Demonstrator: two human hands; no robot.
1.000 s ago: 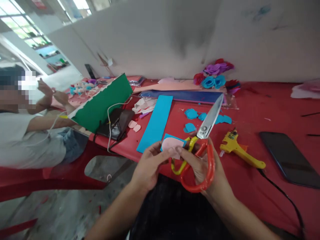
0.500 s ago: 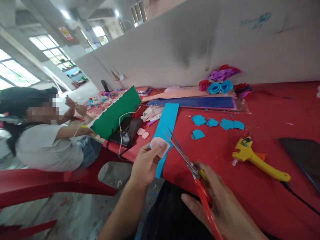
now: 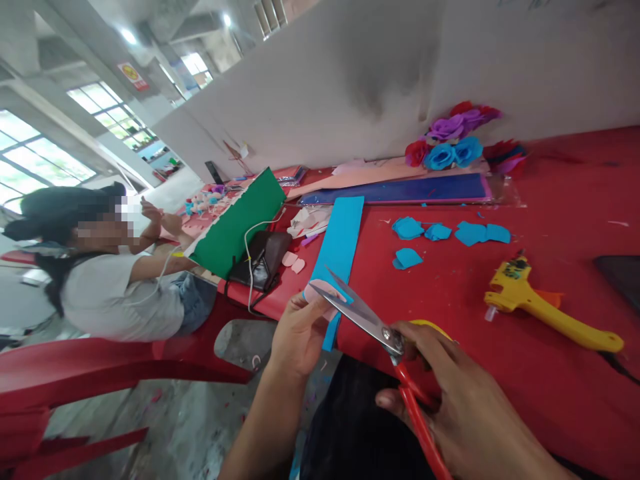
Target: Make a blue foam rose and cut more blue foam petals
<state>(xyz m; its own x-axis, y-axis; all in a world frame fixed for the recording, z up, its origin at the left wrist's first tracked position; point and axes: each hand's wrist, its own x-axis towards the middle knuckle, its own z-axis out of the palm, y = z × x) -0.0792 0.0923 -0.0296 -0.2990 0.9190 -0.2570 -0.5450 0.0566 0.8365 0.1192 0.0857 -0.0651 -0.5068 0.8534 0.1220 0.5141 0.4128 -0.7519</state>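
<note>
In the head view my left hand (image 3: 300,337) pinches a rounded pink paper piece (image 3: 314,289) against a long blue paper strip (image 3: 343,233). The strip stretches away over the red table. My right hand (image 3: 465,393) grips red-handled scissors (image 3: 369,321). Their blades are spread and cross over the pink piece and the strip near my left thumb. Whether the edges touch the paper I cannot tell. Two small pink paper pieces (image 3: 294,261) lie left of the strip, and several cut blue petals (image 3: 407,228) lie to its right.
A yellow glue gun (image 3: 545,313) with a cord lies at right, near a dark flat object (image 3: 620,277). Paper flowers (image 3: 453,150) and a blue wrapped sheet (image 3: 395,191) are at the back. Left are a dark bag (image 3: 263,260), a green board (image 3: 240,223) and a seated person (image 3: 115,293).
The scissors have come left onto the paper, and their blades are spread wider. My left hand keeps its pinch on the pink piece and strip. The view has shifted slightly.
</note>
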